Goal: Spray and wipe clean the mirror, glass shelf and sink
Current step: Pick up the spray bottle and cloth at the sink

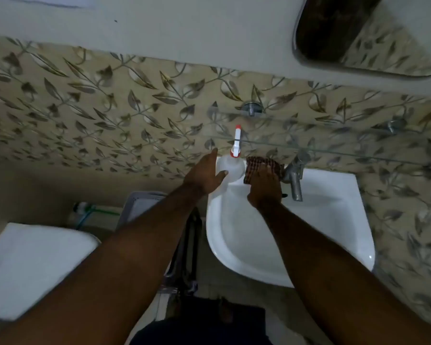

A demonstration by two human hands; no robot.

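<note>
A clear spray bottle [232, 169] with a white and red trigger head stands on the back left corner of the white sink [334, 220]. My left hand [204, 174] wraps around the bottle's left side, thumb on its front. My right hand [264, 185] presses on a brown checked cloth [258, 165] at the sink's back rim, just left of the metal tap [295, 180]. A glass shelf [334, 143] on metal brackets runs above the sink. The mirror [358, 38] hangs at the upper right.
Leaf-patterned tiles [110, 108] cover the wall behind the sink. A white toilet cistern lid [33, 267] lies at the lower left. A grey basket-like object [142, 207] and pipes sit between the cistern and the sink.
</note>
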